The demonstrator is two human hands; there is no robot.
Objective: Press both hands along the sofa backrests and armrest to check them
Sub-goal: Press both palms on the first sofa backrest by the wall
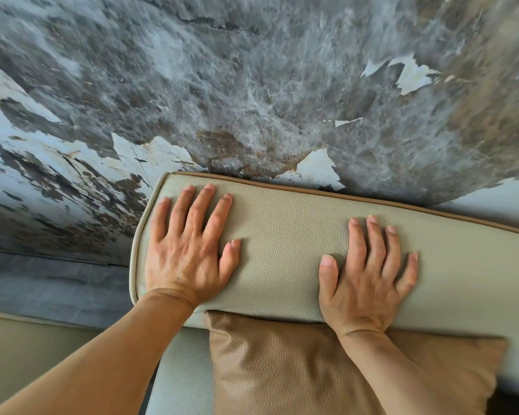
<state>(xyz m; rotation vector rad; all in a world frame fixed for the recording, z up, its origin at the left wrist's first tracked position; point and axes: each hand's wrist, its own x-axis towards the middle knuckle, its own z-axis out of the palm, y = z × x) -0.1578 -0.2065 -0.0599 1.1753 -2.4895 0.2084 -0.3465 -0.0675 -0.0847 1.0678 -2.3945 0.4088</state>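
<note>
1. A wall [252, 70] of grey, marble-like pattern with pale peeled patches fills the upper half of the view, rising directly behind the sofa.
2. The beige leather backrest [282, 244] — pebbled in texture, edged with tan piping along its far rim — runs from the left-centre of the view out past the right edge, its rounded left end showing.
3. A tan leather cushion [282, 363] leans against the near face of the backrest, below and between the two forearms; the right wrist crosses over its upper edge.
4. A second beige sofa section [27, 348] lies at lower left, under the left forearm.
5. The left hand [189, 250] lies palm-down near the backrest's left end, fingers spread and pointing toward the wall, gripping nothing.
6. The right hand [369, 277] lies palm-down further right on the same backrest, fingers likewise spread, thumb out toward the left hand — the two hands are well apart, bare leather between them.
</note>
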